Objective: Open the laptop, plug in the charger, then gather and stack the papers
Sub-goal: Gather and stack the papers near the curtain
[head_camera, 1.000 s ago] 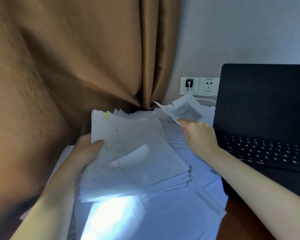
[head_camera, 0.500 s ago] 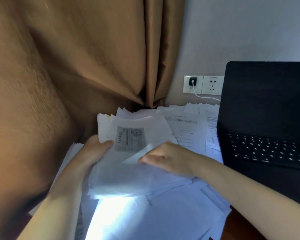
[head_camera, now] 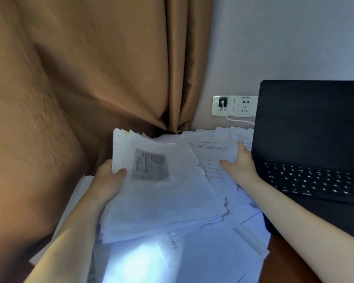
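My left hand (head_camera: 108, 180) grips the left edge of a thick stack of papers (head_camera: 161, 197), thumb on top, holding it slightly raised over the table. The top sheet carries a grey printed picture. My right hand (head_camera: 241, 166) lies on a loose printed sheet (head_camera: 208, 152) beside the laptop, fingers stretched and thumb spread. The black laptop (head_camera: 315, 129) stands open at the right with a dark screen. A black charger plug (head_camera: 222, 103) sits in the wall socket, and its white cable (head_camera: 237, 119) runs behind the laptop.
More loose sheets (head_camera: 213, 252) cover the table below and right of the stack. A brown curtain (head_camera: 90, 78) hangs close on the left and behind. A free socket (head_camera: 244, 106) is next to the plug. Bare brown table (head_camera: 284, 262) shows at lower right.
My right hand laid the sheet with the grey picture on top of the stack, then moved right onto another loose sheet by the laptop. My left hand kept hold of the stack.
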Motion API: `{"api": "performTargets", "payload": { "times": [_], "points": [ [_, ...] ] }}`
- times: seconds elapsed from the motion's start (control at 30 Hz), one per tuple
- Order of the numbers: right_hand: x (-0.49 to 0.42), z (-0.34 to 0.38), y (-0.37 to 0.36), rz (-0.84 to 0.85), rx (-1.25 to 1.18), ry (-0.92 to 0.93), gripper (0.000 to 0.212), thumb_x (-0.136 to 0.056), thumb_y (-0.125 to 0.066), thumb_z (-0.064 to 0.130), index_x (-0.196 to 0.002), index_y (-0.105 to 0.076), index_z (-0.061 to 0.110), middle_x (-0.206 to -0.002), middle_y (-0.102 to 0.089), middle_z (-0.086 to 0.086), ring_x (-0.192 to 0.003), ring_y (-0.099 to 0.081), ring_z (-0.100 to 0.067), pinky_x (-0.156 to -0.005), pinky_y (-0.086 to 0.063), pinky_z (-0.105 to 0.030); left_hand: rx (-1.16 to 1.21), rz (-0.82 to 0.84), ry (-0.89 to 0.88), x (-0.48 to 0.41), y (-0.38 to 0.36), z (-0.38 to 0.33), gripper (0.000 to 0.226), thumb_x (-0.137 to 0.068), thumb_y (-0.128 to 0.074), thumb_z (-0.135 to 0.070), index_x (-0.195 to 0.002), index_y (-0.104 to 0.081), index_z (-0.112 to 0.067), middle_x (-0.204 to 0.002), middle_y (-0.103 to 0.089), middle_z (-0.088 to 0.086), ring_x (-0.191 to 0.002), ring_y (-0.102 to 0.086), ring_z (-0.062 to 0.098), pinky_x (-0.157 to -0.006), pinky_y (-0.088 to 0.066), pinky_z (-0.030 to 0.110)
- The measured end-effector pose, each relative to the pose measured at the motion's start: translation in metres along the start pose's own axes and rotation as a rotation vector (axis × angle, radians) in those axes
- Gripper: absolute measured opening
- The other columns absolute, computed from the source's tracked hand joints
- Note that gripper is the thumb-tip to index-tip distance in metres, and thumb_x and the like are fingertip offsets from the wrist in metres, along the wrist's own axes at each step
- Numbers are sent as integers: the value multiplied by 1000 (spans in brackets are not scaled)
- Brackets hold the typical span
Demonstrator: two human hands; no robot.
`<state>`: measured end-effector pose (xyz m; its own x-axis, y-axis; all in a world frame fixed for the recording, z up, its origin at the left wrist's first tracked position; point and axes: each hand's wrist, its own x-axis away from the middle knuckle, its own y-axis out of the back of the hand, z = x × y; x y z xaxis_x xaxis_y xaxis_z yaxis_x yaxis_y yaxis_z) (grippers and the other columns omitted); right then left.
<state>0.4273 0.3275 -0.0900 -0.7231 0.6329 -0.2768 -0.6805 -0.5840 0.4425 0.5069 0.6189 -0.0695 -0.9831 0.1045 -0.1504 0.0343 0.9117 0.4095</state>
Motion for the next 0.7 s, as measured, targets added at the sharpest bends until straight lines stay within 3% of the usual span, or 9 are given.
{"api": "performTargets", "payload": {
  "times": [0.1, 0.17, 0.27, 0.4, 0.5, 0.57, 0.63, 0.7],
  "points": [
    [2, 1, 0, -1, -386, -169, 35, -81, -67, 3, -111, -50, 8, -110, -60, -12, -101, -60, -28, -86, -52, -41, 9, -17, -6, 0, 0, 0, 30, -95, -47, -4, -124, -54, 2, -120, -59, 17, -94, -51, 21, -79, -37, 28],
    [5, 2, 0, 115, -382, -202, 27, -85, -63, 0, -111, -58, 6, -110, -66, -12, -101, -62, -29, -89, -52, -42, 18, -21, 5, 0, 0, 0, 30, -96, -48, -5, -125, -53, 1, -121, -59, 17, -95, -52, 22, -79, -38, 29],
    [9, 9, 1, 243, -188, -133, 16, -90, -60, 6, -105, -65, 9, -107, -66, -12, -101, -62, -28, -91, -50, -37, 27, -34, 5, 1, 1, 0, 31, -96, -48, -5, -125, -52, 0, -122, -58, 17, -94, -51, 21, -79, -38, 29],
    [3, 15, 6, 3, -123, -18, 18, -94, -55, 7, -106, -67, 2, -97, -64, -7, -92, -60, -24, -77, -47, -28, 39, -70, 6, 0, 1, 0, 33, -96, -48, -5, -128, -51, -1, -125, -57, 17, -97, -52, 23, -80, -38, 30],
    [-4, 18, 19, -234, -292, 19, 15, -94, -54, 4, -100, -67, 1, -88, -63, -4, -90, -61, -24, -75, -46, -27, 41, -98, 13, -2, 3, 1, 34, -96, -47, -6, -129, -50, -2, -127, -56, 18, -107, -54, 30, -83, -39, 31],
    [-6, 22, 26, -311, -415, 34, 17, -95, -52, 5, -107, -64, 4, -93, -62, -1, -92, -60, -18, -73, -47, -23, 34, -102, 23, -2, 4, 1, 33, -96, -46, -7, -128, -51, -3, -125, -57, 17, -99, -54, 27, -80, -39, 31],
    [-6, 25, 30, -353, -543, 36, 24, -96, -52, 7, -118, -61, 5, -104, -63, -1, -97, -60, -14, -77, -49, -19, 17, -87, 29, -2, 4, 1, 32, -96, -47, -7, -127, -52, -2, -122, -58, 17, -94, -52, 23, -78, -38, 31],
    [-6, 31, 32, -362, -644, 27, 25, -97, -52, 10, -120, -60, 8, -108, -65, 0, -101, -62, -15, -86, -51, -28, 15, -60, 31, -3, 3, 1, 31, -96, -47, -7, -126, -53, -1, -122, -59, 18, -93, -51, 22, -78, -37, 30]
  ]
}}
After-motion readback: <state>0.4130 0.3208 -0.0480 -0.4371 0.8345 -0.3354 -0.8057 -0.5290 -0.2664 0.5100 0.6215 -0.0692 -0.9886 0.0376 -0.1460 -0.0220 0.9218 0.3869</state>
